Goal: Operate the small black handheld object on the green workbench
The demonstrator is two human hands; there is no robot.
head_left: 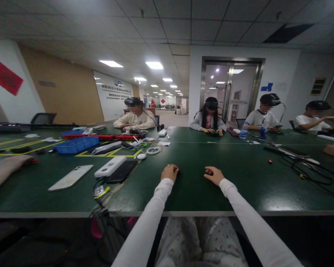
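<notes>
1. Our left hand rests on the dark green worktop with its fingers curled under into a loose fist; we cannot see anything inside it.
2. Our right hand lies just beside it, fingers bent and tips touching the worktop, and it too holds nothing that we can see. The two hands are near each other but apart.
3. The stretch of worktop under and between the hands is bare, smooth and glossy, so we judge that flat things would slide on it easily.
4. Nearest on our left lie a flat black rectangular slab and, touching it, a white rounded oblong power bank.
5. We judge the white one stiff, fairly dense and slick-sided; it is best taken across its long edges.
6. Further left lies a silver-white smartphone, face down: thin, rigid, breakable, best lifted by its edges.
7. A black cable runs off the worktop's near edge: limp and likely to drag.
8. Beyond sits a shallow blue plastic tray; other people sit at the far side.
</notes>
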